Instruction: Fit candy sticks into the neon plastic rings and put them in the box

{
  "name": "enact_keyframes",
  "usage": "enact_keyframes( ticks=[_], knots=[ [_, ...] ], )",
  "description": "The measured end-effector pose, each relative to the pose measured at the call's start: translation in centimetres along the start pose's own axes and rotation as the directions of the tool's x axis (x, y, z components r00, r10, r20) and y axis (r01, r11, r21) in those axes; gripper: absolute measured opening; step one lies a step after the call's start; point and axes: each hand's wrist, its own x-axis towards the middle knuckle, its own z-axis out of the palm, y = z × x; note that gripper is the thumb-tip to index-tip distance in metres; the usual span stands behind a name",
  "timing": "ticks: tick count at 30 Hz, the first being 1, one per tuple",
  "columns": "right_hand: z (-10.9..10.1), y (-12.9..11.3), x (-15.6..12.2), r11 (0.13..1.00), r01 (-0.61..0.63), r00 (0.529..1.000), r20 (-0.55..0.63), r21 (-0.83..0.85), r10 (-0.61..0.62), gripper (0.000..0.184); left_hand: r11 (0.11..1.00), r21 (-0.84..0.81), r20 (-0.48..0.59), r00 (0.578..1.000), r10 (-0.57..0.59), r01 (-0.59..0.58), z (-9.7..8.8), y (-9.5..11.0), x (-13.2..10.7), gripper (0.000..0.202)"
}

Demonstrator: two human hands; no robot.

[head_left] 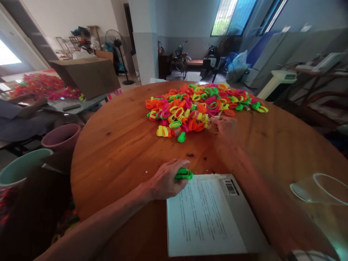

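On the round wooden table [114, 145] lies a heap of neon plastic rings [201, 105] in orange, pink, yellow and green. My left hand [167, 179] rests near the table's front and is closed round a green ring [184, 174]. My right hand [224, 125] is stretched out to the near edge of the heap. It is smeared by motion, so its fingers cannot be made out.
A grey box with a printed sheet [209, 215] lies at the front. A clear plastic cup [322, 188] stands at the right. Pink [62, 136] and teal [20, 168] buckets stand left of the table. A cardboard box [87, 76] and more rings [40, 85] sit on another table at the left.
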Motion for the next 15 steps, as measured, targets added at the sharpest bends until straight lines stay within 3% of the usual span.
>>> enact_keyframes(
  ticks=[5,8,9,11,12,13,15],
  knots=[
    [-4.4,-3.8,-2.6,0.997,0.047,0.998,-0.052,0.057,-0.044,0.041,1.000,-0.011,0.009,1.000,0.002,-0.002,-0.2,0.2,-0.1,0.053],
    [-7.5,-6.1,-6.5,0.982,0.136,0.975,0.155,0.134,-0.157,0.030,0.999,-0.012,0.032,0.999,0.043,-0.042,-0.6,0.3,-0.1,0.054],
    [-8.3,-6.6,-8.3,0.976,0.166,0.947,0.253,0.143,-0.198,0.024,0.999,-0.008,0.044,0.998,0.050,-0.050,-0.7,0.3,-0.1,0.053],
    [-9.3,-6.9,-12.1,0.963,0.221,0.825,0.497,0.154,-0.269,0.020,0.998,0.005,0.058,0.997,0.056,-0.056,-0.8,0.2,-0.1,0.051],
    [-9.3,-6.7,-14.0,0.954,0.260,0.778,0.553,0.148,-0.298,0.019,0.998,0.008,0.057,0.997,0.061,-0.062,-0.8,0.1,-0.2,0.049],
    [-9.1,-6.3,-15.9,0.938,0.322,0.737,0.589,0.126,-0.332,0.018,0.998,0.013,0.050,0.997,0.067,-0.068,-0.8,0.0,-0.2,0.048],
    [-8.0,-5.0,-19.2,0.876,0.470,0.732,0.508,0.107,-0.454,0.019,0.996,0.027,0.029,0.996,0.081,-0.082,-0.7,-0.1,-0.3,0.045]
  ],
)
